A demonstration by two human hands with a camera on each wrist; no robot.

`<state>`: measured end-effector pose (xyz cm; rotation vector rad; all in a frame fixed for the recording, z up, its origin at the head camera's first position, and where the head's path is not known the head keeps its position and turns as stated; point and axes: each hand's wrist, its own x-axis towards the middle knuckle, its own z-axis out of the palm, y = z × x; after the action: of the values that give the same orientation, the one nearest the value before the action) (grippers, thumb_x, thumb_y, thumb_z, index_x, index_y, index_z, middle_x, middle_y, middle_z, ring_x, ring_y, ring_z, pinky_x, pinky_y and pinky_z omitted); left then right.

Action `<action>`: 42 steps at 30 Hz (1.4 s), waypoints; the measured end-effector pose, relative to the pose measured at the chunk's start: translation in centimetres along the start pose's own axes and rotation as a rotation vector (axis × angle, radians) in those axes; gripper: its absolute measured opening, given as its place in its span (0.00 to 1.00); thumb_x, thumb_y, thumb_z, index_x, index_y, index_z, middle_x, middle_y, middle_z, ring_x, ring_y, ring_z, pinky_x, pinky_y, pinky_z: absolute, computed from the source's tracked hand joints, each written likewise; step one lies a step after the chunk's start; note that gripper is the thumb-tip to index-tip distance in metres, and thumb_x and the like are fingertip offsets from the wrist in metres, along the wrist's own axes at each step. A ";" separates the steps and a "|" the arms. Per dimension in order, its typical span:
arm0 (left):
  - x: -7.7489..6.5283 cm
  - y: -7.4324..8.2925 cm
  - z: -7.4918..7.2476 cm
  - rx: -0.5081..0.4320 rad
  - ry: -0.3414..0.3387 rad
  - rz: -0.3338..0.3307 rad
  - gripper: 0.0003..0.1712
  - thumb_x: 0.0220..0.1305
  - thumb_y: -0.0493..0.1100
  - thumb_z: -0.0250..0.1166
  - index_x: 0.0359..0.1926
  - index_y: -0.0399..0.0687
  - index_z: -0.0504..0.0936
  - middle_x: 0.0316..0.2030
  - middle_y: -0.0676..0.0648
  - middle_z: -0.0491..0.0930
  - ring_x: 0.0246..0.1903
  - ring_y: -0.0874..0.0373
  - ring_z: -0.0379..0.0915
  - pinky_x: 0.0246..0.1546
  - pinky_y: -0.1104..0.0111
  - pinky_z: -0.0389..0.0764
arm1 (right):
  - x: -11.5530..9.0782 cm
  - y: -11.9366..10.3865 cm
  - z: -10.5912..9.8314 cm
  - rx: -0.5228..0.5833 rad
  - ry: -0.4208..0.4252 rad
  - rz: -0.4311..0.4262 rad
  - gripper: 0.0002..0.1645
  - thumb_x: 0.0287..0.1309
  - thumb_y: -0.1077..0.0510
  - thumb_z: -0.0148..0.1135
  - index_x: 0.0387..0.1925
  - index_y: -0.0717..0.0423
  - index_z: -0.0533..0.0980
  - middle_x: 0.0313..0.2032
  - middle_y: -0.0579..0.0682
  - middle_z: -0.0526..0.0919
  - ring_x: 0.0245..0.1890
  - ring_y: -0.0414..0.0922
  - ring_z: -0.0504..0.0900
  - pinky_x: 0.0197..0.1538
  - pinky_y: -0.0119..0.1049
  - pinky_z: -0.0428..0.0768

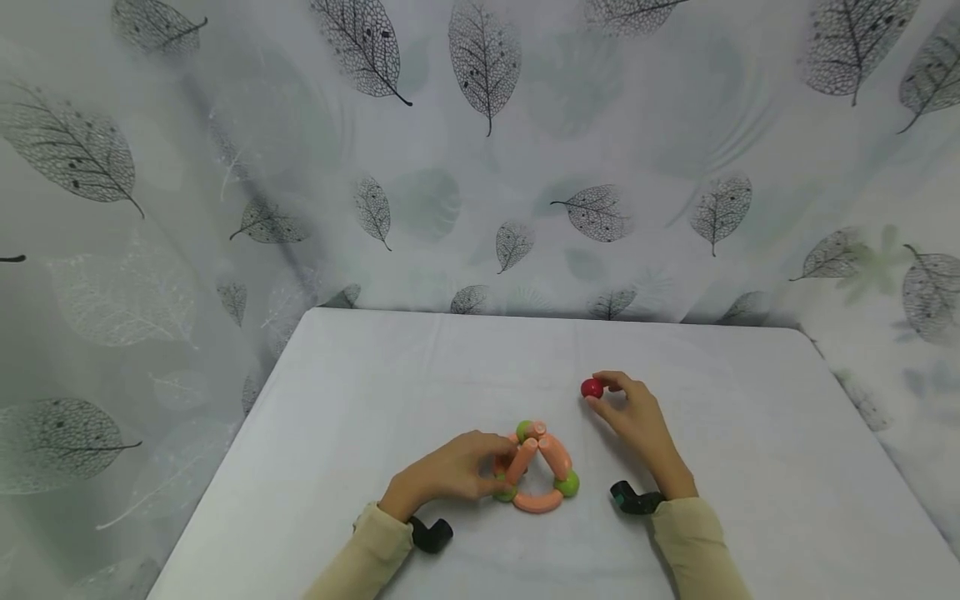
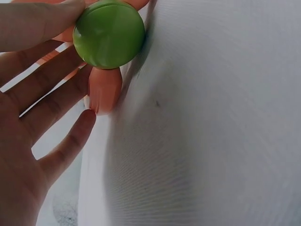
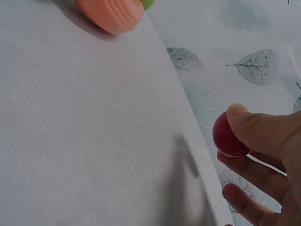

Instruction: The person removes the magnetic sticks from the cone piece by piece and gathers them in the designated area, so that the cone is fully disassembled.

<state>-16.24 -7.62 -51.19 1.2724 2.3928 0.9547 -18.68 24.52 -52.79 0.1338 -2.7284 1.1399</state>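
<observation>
A toy frame of orange rods [image 1: 556, 457], straight and curved, joined by green balls [image 1: 567, 483], rests on the white table just left of the right hand. My left hand [image 1: 457, 469] holds its left side. In the left wrist view the thumb presses against a green ball [image 2: 110, 35], while other fingers reach behind an orange rod [image 2: 104, 89]. Off to the upper right, my right hand [image 1: 637, 421] pinches a red ball [image 1: 592, 388] between thumb and fingers. The right wrist view shows this red ball [image 3: 229, 136] held above the table, apart from the frame.
White cloth covers the table [image 1: 780, 433], whose far edge meets a leaf-patterned curtain [image 1: 480, 167]. A black wrist camera [image 1: 432, 535] sits on the left wrist, another black camera [image 1: 633, 498] on the right.
</observation>
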 end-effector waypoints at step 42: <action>-0.6 -2.2 -1.1 0.110 0.215 -0.065 0.13 0.67 0.42 0.72 0.52 0.55 0.85 0.49 0.58 0.86 0.55 0.61 0.77 0.61 0.63 0.78 | 0.5 -0.3 0.5 -0.015 0.011 -0.044 0.25 0.63 0.55 0.74 0.60 0.56 0.80 0.55 0.60 0.86 0.59 0.60 0.77 0.63 0.70 0.66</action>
<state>-17.85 -9.43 -51.90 1.1728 2.6672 0.9983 -19.16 23.97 -52.78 0.1837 -2.7099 1.1047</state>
